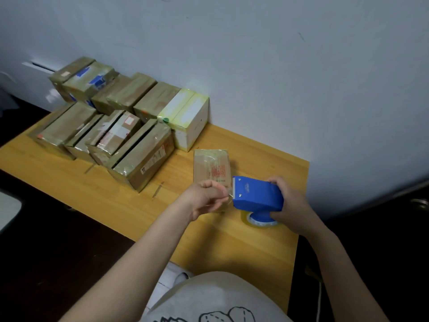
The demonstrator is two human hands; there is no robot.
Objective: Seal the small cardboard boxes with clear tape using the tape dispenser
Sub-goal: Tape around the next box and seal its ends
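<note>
- The box [211, 166] is lying toward the desk's [92, 194] far right corner, just beyond both hands.
- The left hand [204, 196] is pinching the tape [228, 194] end at the dispenser [257, 194] blade, fingertips closed together on it.
- The right hand [290, 201] is clamping around the dispenser's rear.
- To my eye, the tape is wanting a straight, taut pull before it goes down along the box seam.
</note>
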